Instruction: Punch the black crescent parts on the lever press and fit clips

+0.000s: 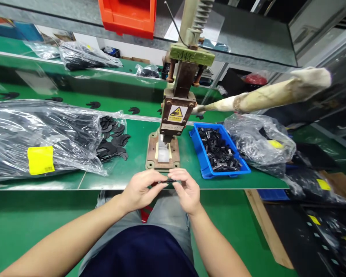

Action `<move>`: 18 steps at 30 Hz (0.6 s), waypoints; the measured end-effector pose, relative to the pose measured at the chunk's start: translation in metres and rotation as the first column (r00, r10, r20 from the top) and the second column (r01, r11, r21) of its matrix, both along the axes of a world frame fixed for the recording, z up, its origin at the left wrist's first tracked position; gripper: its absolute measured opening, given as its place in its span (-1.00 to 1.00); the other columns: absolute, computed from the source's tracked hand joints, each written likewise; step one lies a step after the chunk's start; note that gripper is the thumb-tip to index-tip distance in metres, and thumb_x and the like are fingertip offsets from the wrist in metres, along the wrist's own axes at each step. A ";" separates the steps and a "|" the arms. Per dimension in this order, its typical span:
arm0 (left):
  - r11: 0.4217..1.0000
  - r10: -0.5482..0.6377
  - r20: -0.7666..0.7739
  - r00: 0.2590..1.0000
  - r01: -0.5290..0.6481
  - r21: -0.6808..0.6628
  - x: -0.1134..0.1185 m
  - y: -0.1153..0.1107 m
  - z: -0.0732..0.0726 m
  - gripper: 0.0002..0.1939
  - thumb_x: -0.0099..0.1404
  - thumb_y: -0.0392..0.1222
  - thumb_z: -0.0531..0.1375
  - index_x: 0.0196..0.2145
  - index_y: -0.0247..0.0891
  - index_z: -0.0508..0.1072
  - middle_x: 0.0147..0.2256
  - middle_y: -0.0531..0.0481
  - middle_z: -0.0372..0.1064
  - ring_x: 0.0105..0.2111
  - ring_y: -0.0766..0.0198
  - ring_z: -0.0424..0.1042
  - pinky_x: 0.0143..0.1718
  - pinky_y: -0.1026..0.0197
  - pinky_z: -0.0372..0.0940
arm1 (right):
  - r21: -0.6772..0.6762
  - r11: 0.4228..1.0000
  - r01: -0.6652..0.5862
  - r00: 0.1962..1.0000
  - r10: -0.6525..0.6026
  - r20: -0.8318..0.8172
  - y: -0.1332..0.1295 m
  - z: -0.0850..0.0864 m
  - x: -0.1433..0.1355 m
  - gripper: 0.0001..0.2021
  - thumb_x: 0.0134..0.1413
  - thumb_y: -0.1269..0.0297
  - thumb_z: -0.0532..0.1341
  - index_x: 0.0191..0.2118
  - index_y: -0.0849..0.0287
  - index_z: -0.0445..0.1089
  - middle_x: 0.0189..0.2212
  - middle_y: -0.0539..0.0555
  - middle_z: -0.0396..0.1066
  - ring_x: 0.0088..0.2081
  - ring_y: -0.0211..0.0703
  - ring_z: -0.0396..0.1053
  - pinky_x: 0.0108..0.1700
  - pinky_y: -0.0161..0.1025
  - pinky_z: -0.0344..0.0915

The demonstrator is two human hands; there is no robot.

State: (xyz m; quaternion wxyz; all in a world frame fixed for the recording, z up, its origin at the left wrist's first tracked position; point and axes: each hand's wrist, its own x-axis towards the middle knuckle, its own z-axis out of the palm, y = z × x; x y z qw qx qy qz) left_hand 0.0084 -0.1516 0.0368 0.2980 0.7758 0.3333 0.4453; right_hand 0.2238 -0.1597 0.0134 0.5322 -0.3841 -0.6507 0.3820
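Left hand and right hand pinch a black part between fingers in front of the press, likely for steadiness; a blue bin right of the press seems placed for reach.

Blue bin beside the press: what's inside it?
The blue bin holds a loose heap of small black parts. The heap covers the bin's floor, so whatever lies beneath the top layer cannot be seen.
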 end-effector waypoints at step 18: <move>0.494 -0.067 0.479 0.875 0.447 -0.746 0.009 0.007 -0.001 -0.63 0.28 0.06 0.40 -0.29 -0.27 0.40 -0.37 -0.01 0.53 -0.49 0.37 0.45 -0.41 0.28 0.40 | 0.055 0.989 -0.136 0.980 0.126 0.156 0.009 0.010 0.004 -0.82 0.31 0.20 0.22 -0.08 -0.09 0.57 -0.11 0.05 0.63 0.08 0.01 0.51 0.22 0.13 0.42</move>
